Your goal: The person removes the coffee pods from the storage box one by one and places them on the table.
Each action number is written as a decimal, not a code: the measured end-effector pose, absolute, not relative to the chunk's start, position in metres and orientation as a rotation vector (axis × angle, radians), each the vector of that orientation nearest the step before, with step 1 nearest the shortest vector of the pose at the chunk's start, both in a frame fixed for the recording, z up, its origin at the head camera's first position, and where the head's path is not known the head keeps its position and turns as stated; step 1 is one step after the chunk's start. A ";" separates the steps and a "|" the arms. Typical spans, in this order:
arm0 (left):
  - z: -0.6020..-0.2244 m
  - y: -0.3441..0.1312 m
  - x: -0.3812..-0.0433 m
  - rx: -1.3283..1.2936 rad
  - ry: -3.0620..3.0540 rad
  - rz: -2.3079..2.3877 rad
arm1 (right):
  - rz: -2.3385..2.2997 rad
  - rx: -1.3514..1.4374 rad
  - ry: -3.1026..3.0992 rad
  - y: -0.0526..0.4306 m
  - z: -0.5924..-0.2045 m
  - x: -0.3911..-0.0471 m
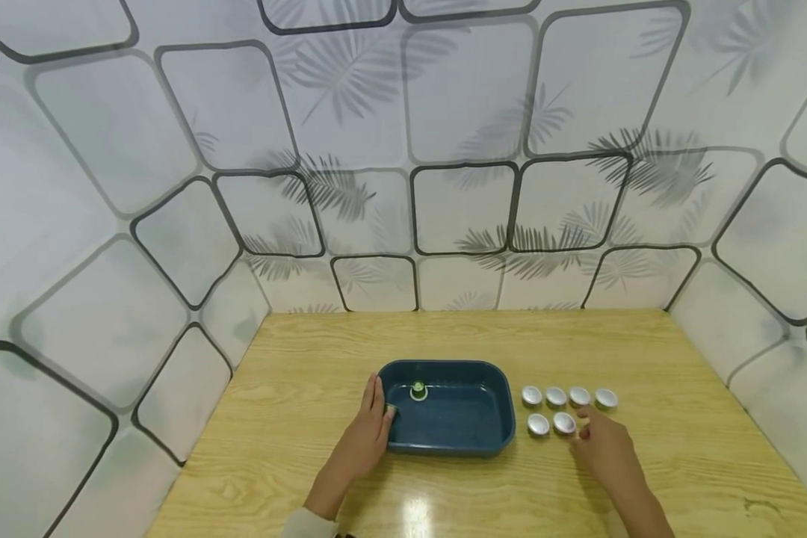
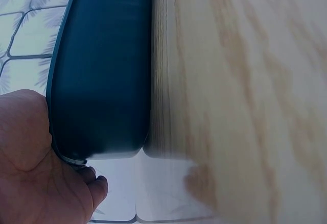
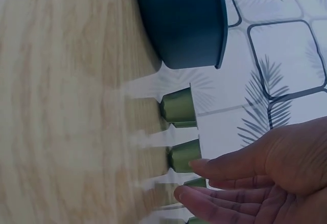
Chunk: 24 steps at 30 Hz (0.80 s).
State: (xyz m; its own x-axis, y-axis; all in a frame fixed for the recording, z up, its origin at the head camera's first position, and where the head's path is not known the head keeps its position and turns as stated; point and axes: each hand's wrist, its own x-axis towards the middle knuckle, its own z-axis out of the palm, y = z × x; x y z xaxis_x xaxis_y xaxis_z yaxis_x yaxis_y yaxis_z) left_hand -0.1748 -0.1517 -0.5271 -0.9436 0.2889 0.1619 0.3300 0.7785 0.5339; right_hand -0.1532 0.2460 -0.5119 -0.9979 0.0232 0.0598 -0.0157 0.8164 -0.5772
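My left hand [image 1: 366, 433] holds the left end of a dark blue plastic tub [image 1: 450, 450], its thumb over the rim. Inside the tub, a green coffee capsule [image 1: 418, 388] stands lid down near the back left; part of another shows beside my left thumb. To the tub's right, silver-lidded green capsules stand in two rows, lids up. Thumb and fingers apart, my right hand [image 1: 605, 447] is beside the right capsule [image 1: 565, 424] of the front row. In the right wrist view its thumb tip overlaps the edge of a green capsule [image 3: 185, 155].
The back row holds several capsules, the rightmost capsule [image 1: 606, 398] lying just beyond my right fingers. The other front-row capsule [image 1: 538, 425] stands close to the tub's right wall. All rest on a wood-grain table [image 1: 323, 336], with patterned cloth [image 1: 464, 202] behind and at both sides.
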 end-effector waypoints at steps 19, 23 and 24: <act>-0.527 -0.152 -0.175 -0.498 -2.901 -0.893 | 0.878 -0.030 -2.904 0.224 -0.475 -0.139; -0.527 -0.152 -0.175 -0.498 -2.900 -0.900 | 0.889 -0.024 -2.871 0.214 -0.470 -0.138; -0.526 -0.152 -0.175 -0.498 -2.900 -0.899 | 0.890 -0.021 -2.861 0.212 -0.470 -0.137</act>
State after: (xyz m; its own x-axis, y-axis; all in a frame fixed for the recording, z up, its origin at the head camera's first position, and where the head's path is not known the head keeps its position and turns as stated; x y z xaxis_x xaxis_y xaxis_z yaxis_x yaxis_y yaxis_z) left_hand -0.1746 -0.1515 -0.5263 -0.9455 0.2859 0.1558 0.3239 0.7769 0.5398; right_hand -0.1374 0.2123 -0.4696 -0.9894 0.0565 0.1338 -0.0293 0.8245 -0.5651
